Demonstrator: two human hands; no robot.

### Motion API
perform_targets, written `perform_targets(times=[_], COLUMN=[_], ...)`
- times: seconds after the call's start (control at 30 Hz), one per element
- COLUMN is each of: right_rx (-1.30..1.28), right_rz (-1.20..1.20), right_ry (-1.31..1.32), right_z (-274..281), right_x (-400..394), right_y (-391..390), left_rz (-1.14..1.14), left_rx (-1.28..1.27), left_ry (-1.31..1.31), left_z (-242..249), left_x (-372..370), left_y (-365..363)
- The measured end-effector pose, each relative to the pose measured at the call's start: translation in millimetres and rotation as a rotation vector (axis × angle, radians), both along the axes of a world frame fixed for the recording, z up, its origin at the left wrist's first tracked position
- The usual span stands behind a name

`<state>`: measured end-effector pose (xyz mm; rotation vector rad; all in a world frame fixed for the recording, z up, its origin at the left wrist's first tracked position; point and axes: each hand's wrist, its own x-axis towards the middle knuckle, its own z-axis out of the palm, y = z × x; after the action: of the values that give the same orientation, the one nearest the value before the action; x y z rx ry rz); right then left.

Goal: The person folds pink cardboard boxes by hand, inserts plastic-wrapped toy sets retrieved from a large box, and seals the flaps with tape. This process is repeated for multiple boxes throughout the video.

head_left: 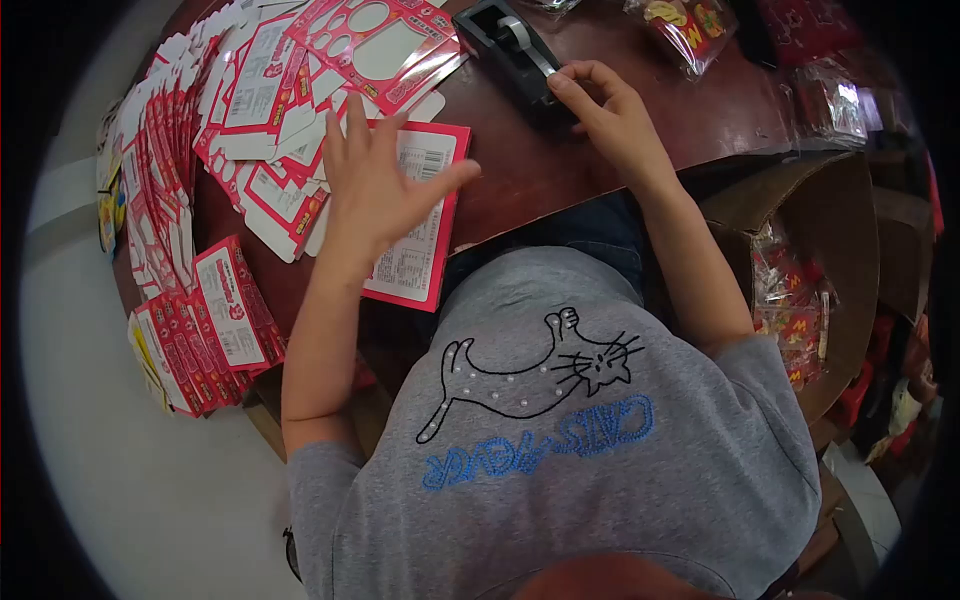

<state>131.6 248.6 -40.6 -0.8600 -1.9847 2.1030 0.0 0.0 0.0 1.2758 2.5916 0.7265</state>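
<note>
The left hand lies flat, fingers spread, pinning a red-bordered card at the table's near edge, likely so it cannot slide. The right hand pinches at the black tape dispenser near the far edge, fingertips at its cutter. More cards fan along the left edge.
</note>
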Motion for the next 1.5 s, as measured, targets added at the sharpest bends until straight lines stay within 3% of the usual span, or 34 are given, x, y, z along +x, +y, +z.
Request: perform_targets(times=[0.07, 0.1, 0.17, 0.23, 0.3, 0.33, 0.4, 0.5, 0.57, 0.6, 0.67, 0.8, 0.87, 1.0, 1.07, 1.1, 1.17, 1.23, 1.27, 1.3, 1.33, 1.37, 1.4, 1.43, 1.47, 1.5], right_rx=[0.205, 0.205, 0.264, 0.261, 0.272, 0.366, 0.455, 0.607, 0.191, 0.184, 0.426, 0.3, 0.426, 0.493, 0.762, 0.767, 0.674, 0.591, 0.608, 0.614, 0.835, 1.054, 0.846, 0.851, 0.847, 0.838], right_rz=[-0.105, -0.104, -0.15, -0.161, -0.174, -0.177, -0.178, -0.187, 0.128, 0.128, 0.463, 0.636, 0.66, 0.62, 0.584, 0.581, 0.286, -0.112, -0.174, -0.185, -0.122, -0.055, 0.049, 0.042, 0.053, 0.066], right_ry=[0.279, 0.233, 0.434, 0.412, 0.408, 0.367, 0.32, 0.318, 0.248, 0.247, 0.27, 0.095, 0.17, 0.149, -0.05, -0.046, 0.083, 0.301, 0.243, 0.247, 0.267, 0.284, 0.256, 0.268, 0.234, 0.199], right_z=[-11.3, -8.2, 3.8, -5.7, -15.9, -23.3, -27.3, -12.4, 8.2, 10.5, 14.7, 25.1, 9.4, 1.2, 9.7, 13.3, 19.5, 18.5, 24.7, 21.1, 13.0, 4.5, -3.7, -6.8, -8.7, -9.9], right_x=[-6.1, 5.2, 9.1, 16.1, 19.9, 20.9, 29.5, 42.2, 51.0, 49.8, 43.3, 25.6, 20.8, 19.9, 23.2, 25.4, 28.8, 23.8, 21.4, 17.8, 11.9, 6.4, 1.8, -4.3, -10.9, -17.3], right_y=[-6.6, -0.4, -8.6, -11.5, -8.7, -6.2, -3.0, 1.0, -5.7, -9.8, -20.4, -26.0, -27.2, -30.1, -35.5, -36.1, -30.7, -12.3, -3.3, 0.4, 2.4, 4.9, 8.2, 12.0, 15.3, 17.4], left_rz=[0.16, 0.177, 0.136, 0.101, -0.131, -0.128, -0.395, -0.515, -0.583, -0.585, -0.588, -0.569, -0.576, -0.607, -0.595, -0.591, -0.581, -0.311, -0.175, 0.079, 0.335, 0.576, 0.602, 0.627, 0.628, 0.403], left_rx=[-0.407, -0.452, -0.325, -0.209, -0.127, -0.129, -0.092, -0.113, -0.133, -0.121, -0.111, -0.104, -0.092, -0.102, -0.113, -0.116, -0.113, 0.008, 0.089, 0.18, 0.265, 0.2, 0.287, 0.377, 0.351, 0.111], left_ry=[0.236, 0.231, 0.229, 0.2, 0.249, 0.246, 0.102, 0.062, 0.076, 0.121, 0.165, 0.147, 0.145, 0.158, 0.155, 0.146, 0.147, 0.021, 0.009, -0.342, -0.691, -0.778, -0.868, -0.956, -0.904, -0.577], left_z=[3.9, 0.4, -5.2, -3.1, 6.5, 10.6, 12.7, -2.3, -5.5, -3.9, -4.7, -6.0, -5.4, -7.3, -5.5, -3.6, 3.5, 19.4, 27.6, 32.4, 41.1, 56.9, 40.6, 20.2, 19.6, 26.8], left_x=[26.3, 40.4, 27.4, 30.3, 30.8, 31.4, 32.0, 24.6, 20.8, 18.3, 16.9, 18.6, 18.2, 16.9, 17.6, 17.7, 18.2, 17.4, 17.4, 15.5, 14.9, 9.8, -7.2, -23.0, -19.0, -10.7], left_y=[-4.8, 4.2, -3.9, -8.8, -6.3, -3.6, 1.4, -6.4, -11.7, -12.2, -14.5, -11.7, -12.2, -11.4, -11.9, -12.1, -14.1, -22.6, -25.9, -30.9, -30.4, -28.8, -51.8, -75.0, -78.2, -79.7])
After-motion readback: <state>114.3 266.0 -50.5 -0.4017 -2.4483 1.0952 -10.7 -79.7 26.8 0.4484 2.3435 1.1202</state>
